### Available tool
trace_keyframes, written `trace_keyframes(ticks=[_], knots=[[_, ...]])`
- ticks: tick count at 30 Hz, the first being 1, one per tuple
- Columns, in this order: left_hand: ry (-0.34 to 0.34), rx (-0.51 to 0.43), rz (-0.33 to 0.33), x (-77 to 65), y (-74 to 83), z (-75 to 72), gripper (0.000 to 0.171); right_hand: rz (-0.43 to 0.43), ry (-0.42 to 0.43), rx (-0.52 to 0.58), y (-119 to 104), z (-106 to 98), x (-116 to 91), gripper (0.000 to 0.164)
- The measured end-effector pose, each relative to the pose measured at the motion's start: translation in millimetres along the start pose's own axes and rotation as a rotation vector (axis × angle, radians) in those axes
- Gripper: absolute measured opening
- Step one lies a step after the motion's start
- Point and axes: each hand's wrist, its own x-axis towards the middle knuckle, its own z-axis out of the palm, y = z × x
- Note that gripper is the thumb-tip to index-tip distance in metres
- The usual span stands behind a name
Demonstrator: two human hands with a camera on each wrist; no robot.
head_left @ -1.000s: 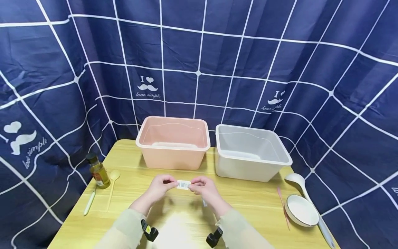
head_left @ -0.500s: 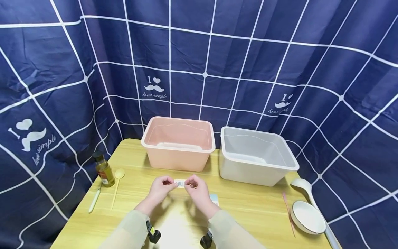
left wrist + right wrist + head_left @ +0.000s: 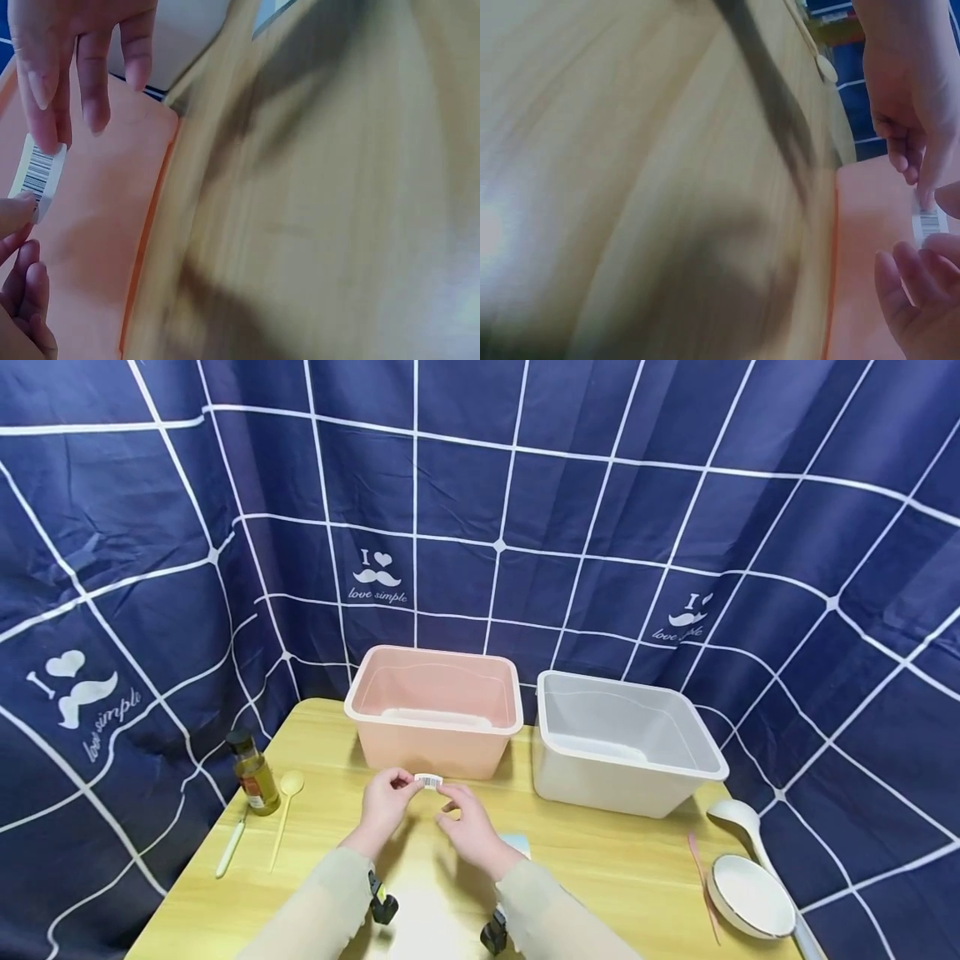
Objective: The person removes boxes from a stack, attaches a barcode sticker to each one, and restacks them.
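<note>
A small white barcode label (image 3: 429, 782) is held up in front of the pink bin (image 3: 427, 747). My left hand (image 3: 384, 806) pinches its left end between thumb and finger. At the label's other end, a fingertip of my right hand (image 3: 468, 831) touches it, the thumb standing apart. In the left wrist view the label (image 3: 37, 176) looks slightly bent, and the right hand's fingers (image 3: 94, 82) hang fairly straight. The label (image 3: 928, 225) is partly hidden by fingers in the right wrist view. A light blue item (image 3: 517, 843) lies behind my right forearm, mostly hidden.
A grey bin (image 3: 615, 781) stands right of the pink one. On the left are an oil bottle (image 3: 257, 781), a yellow spoon (image 3: 291, 783) and a green-handled tool (image 3: 231, 850). At right lie a ladle (image 3: 738, 814), a white bowl (image 3: 750, 893) and a pink stick (image 3: 703, 885).
Both hands have lifted the label a little towards the pink bin. My right thumb has come away from the label, and its fingers have loosened. The head view has shifted slightly.
</note>
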Motion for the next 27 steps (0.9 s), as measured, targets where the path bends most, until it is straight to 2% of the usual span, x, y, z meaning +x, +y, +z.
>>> trace_keyframes(ticks=[5,12,18,27], knots=[[0.020,0.070,-0.007,12.8,2.3,8.4,0.015,-0.008,0.009,0.000,1.0,3.3,11.2,0.052],[0.055,0.157,-0.048,27.2,11.0,19.1,0.015,0.058,0.007,-0.015,-3.8,3.7,28.2,0.058],[0.088,0.150,-0.064,34.6,13.7,23.9,0.013,0.119,0.005,0.003,-2.9,4.6,35.5,0.068],[0.120,0.162,-0.060,37.3,8.8,26.3,0.013,0.141,0.014,-0.015,-0.5,6.2,42.8,0.073]])
